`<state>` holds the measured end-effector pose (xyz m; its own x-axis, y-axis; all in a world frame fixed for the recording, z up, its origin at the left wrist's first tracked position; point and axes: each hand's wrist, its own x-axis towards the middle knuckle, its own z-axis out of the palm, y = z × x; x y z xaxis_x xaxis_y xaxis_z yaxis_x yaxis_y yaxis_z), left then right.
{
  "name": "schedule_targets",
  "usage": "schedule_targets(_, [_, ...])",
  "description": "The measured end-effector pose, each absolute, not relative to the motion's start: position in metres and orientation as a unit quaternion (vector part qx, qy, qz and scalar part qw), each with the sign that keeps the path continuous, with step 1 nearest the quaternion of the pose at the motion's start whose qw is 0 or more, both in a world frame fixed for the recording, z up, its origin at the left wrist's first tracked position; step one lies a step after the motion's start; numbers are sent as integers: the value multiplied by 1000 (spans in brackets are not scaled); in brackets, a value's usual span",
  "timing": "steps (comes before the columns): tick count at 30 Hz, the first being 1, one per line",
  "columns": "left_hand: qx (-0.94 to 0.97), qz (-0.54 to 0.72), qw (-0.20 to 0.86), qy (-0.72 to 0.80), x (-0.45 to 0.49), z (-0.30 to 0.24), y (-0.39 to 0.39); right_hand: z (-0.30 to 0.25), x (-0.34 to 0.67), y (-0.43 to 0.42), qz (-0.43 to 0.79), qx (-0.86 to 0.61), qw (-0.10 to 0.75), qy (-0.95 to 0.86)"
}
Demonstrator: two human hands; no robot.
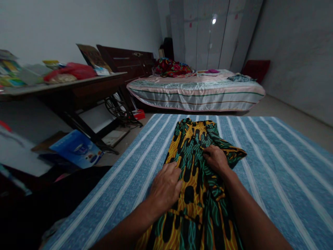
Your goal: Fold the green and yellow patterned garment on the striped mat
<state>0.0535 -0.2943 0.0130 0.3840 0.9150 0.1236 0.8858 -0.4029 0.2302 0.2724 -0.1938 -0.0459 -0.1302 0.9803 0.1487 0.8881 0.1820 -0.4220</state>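
A patterned garment (189, 173) in yellow, green and black lies lengthwise on a blue and white striped cover. Its near end runs out of the bottom of the view, and one part sticks out to the right like a sleeve. On the garment's left edge rests my left hand (166, 184), open, its fingers lying on the cloth. Higher up and to the right, my right hand (215, 158) is closed, with the fingertips pinching a fold of the garment near its middle. Part of the cloth is hidden beneath my hands and forearms.
The striped cover (273, 156) spreads around the garment. Beyond it stands a bed (195, 91) with a red floral blanket (173, 67). At left are a sewing-machine table (65, 91) holding a red bag (74, 71), and a blue box (78, 149) below.
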Motion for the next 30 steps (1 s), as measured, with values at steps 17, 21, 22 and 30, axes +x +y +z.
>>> schedule_targets(17, [870,125,95,468,104,-43,-253,-38,282,-190,161,-631,239,-721])
schedule_targets(21, [867,129,105,470,105,-41,-252,-16,278,-204,140,-627,119,-757])
schedule_targets(22, [866,131,106,470,105,-41,-252,-12,276,-208,130,-621,81,-769])
schedule_targets(30, [866,157,100,463,104,-49,-249,-7,301,-232,90,-611,88,-782])
